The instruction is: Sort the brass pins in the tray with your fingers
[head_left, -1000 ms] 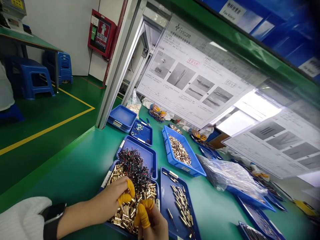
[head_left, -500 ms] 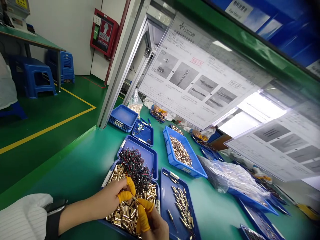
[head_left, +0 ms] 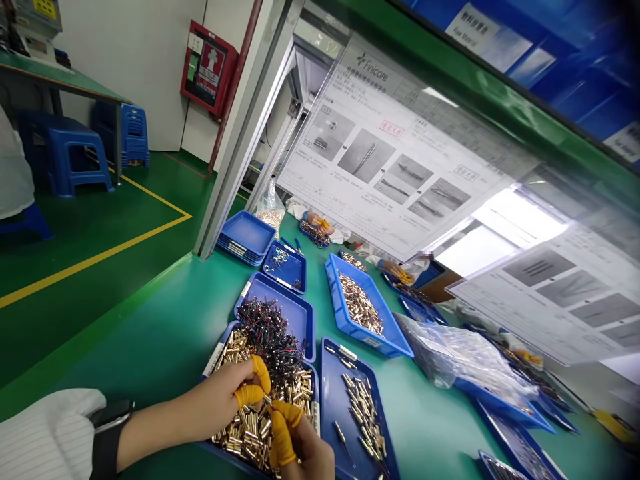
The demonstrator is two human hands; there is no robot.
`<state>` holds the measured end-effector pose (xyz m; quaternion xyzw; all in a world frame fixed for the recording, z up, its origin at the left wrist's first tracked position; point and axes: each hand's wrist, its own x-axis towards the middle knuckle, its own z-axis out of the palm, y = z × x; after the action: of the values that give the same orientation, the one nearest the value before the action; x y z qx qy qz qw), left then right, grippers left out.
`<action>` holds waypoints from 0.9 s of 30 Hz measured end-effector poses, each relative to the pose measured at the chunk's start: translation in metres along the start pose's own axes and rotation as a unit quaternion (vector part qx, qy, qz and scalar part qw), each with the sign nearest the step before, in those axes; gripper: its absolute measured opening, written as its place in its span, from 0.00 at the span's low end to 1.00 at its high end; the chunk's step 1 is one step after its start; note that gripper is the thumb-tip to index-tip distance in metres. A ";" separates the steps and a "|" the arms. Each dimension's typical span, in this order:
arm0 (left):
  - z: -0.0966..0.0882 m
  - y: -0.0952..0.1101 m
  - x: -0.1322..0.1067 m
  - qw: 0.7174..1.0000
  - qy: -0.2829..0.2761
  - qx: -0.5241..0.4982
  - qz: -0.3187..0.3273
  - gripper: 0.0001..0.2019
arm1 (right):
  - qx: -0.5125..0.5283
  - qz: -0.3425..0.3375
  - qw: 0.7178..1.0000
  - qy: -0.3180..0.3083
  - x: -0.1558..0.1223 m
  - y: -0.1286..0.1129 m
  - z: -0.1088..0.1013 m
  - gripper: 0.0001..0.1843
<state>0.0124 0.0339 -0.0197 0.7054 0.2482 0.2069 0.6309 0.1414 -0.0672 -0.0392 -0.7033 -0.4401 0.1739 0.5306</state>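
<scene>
right hand [head_left: 305, 443] fingertips sit slightly farther left than in the earlier frame, closer to the left hand [head_left: 230, 387], which is nearly unchanged at lower centre. largest is the green table [head_left: 165, 320], spreading from the lower left to the right of the frame; a printed sheet [head_left: 385, 160] hangs over it at upper centre. the light-blue bin [head_left: 334, 297], right of centre, holds more brass-coloured pieces. nearer, at lower right of centre, a dark-blue tray [head_left: 333, 393] carries slim metal pieces [head_left: 365, 413] in a loose row, and the parts tray [head_left: 233, 460] at lower centre lies under both hands, filled with short brass tubes [head_left: 247, 433]. dark wires [head_left: 267, 327] heap over its upper edge and into the wire tray [head_left: 295, 313] behind. both hands, with yellow covers on thumb and forefinger, bend in a pinching pose just above the tubes, fingertips near each other; i cannot tell what, if anything, either grasps. smallest is one metal piece [head_left: 341, 433] with a thin tail, lying apart at the dark-blue tray's left.
</scene>
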 end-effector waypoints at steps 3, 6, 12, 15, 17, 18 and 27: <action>0.000 0.004 -0.001 0.999 0.009 0.045 -0.009 0.06 | -0.019 -0.014 1.000 -0.010 0.000 0.003 0.000 0.21; 0.000 0.008 -0.003 0.996 0.009 0.086 0.014 0.07 | -0.017 -0.010 1.000 -0.011 0.000 0.007 0.000 0.20; -0.002 0.018 -0.006 0.994 -0.020 0.106 0.025 0.08 | 0.034 0.006 0.999 -0.020 -0.002 0.009 0.005 0.19; -0.004 0.022 -0.008 0.992 -0.048 0.111 0.032 0.06 | 0.069 0.013 0.996 -0.048 -0.004 0.010 0.008 0.18; -0.004 0.021 -0.008 0.992 -0.066 0.103 0.026 0.05 | 0.087 0.019 0.994 -0.068 -0.004 0.011 0.010 0.18; -0.004 0.020 -0.008 0.993 -0.067 0.094 0.016 0.05 | 0.093 0.024 0.992 -0.078 -0.004 0.011 0.010 0.18; -0.001 0.002 0.001 0.999 0.025 0.011 -0.018 0.04 | -0.008 -0.033 0.999 -0.029 0.007 0.010 -0.009 0.16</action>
<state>0.0132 0.0352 -0.0178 0.7023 0.2786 0.2105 0.6204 0.1566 -0.0672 -0.0435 -0.6877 -0.4794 0.1728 0.5171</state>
